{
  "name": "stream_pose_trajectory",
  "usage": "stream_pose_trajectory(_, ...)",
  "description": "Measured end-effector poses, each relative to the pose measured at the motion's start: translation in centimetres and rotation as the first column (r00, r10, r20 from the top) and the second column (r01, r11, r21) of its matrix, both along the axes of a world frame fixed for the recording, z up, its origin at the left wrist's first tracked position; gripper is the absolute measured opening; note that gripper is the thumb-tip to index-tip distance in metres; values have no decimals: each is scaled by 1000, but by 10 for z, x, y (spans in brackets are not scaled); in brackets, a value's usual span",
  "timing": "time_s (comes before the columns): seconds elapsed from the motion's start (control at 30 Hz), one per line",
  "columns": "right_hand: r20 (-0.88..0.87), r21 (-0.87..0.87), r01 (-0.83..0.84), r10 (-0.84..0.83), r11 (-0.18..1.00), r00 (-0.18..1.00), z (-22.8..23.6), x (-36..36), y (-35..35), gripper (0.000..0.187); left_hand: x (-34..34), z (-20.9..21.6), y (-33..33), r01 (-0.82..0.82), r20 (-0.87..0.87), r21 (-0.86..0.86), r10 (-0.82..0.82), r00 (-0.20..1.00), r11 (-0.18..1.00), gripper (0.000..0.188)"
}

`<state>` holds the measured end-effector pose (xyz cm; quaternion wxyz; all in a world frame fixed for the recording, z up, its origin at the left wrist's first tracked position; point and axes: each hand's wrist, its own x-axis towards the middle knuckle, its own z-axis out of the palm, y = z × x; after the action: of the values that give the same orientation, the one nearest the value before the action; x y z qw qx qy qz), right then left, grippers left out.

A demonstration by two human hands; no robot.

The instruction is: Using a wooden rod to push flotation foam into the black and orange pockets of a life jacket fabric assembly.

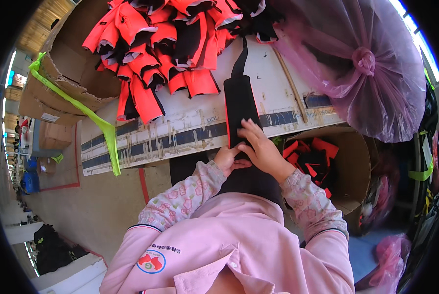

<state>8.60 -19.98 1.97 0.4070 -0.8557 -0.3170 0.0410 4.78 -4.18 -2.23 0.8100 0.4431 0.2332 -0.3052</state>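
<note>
A long black fabric piece [240, 103] with an orange edge lies on the table in front of me, its near end at the front edge. From its far end a narrow black strap [239, 63] runs toward a heap of orange and black sewn pieces [187, 46]. My left hand [225, 159] is closed on the near end of the black piece, with thumb and fingers pinching it. My right hand [263, 147] rests over its right side, fingers extended across the fabric and thumb close to the left hand.
The worn white table [155, 142] carries a thin wooden stick [292, 85] and a knotted pink plastic bag [376, 88]. At its left stands a cardboard box [58, 73] with a lime strip [89, 110] draped over it. Below right, another carton [359, 161] holds orange and black scraps.
</note>
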Motion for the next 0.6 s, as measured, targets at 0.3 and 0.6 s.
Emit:
stream_pose_trajectory(0.3,238,-143,118,-81,983,968,-29,99,49,73,3,-13,-11,-4,41,227,-5,999,974,24)
stream_pose_trajectory(0.6,336,-179,241,-171,954,926,-40,114,69,76,-12,-31,-8,-3,93,157,-12,996,988,20)
